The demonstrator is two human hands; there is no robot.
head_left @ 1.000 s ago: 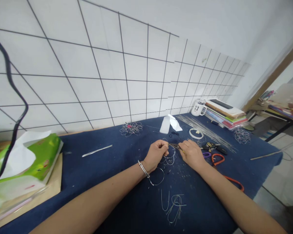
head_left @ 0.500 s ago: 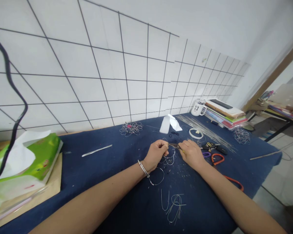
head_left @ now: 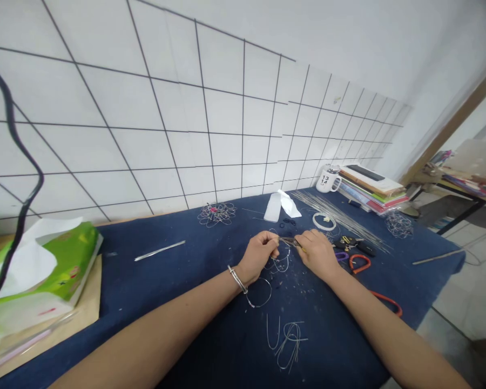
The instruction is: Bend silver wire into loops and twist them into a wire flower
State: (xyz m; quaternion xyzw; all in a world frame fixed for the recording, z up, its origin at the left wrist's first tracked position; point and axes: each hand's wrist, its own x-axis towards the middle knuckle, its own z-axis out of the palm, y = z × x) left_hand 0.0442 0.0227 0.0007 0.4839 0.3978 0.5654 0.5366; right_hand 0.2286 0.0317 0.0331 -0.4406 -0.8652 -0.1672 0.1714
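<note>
The left hand's [head_left: 261, 253] thumb and forefinger are pressed together on a wire [head_left: 288, 261], whose thin loops hang below and to the right of them. The right hand's [head_left: 318, 254] fingers are wrapped around the pliers [head_left: 290, 241], whose tips point left at the left fingertips; the exact spot they grip is too small to tell. The wire is between the two hands, over the middle of the table [head_left: 210, 270].

A bangle [head_left: 237, 279] circles the left wrist, with a thin ring touching it. Nearer the table's near edge lie bent wires [head_left: 291, 343], some crossing. Beyond the hands are a white packet [head_left: 272, 207], a crumpled tissue [head_left: 289, 203] and a white coil [head_left: 324, 221]. Right of the right hand lie purple handles [head_left: 341, 256] and orange handles [head_left: 360, 263].

Along the far edge, by the tiled wall, sit a wire flower [head_left: 217, 214], long rods [head_left: 340, 216], a mug [head_left: 328, 179] and stacked books [head_left: 375, 190]. A wire ball [head_left: 399, 225] rests towards the far right corner. At the left end are short rods [head_left: 160, 250] and a tissue pack [head_left: 79, 265].
</note>
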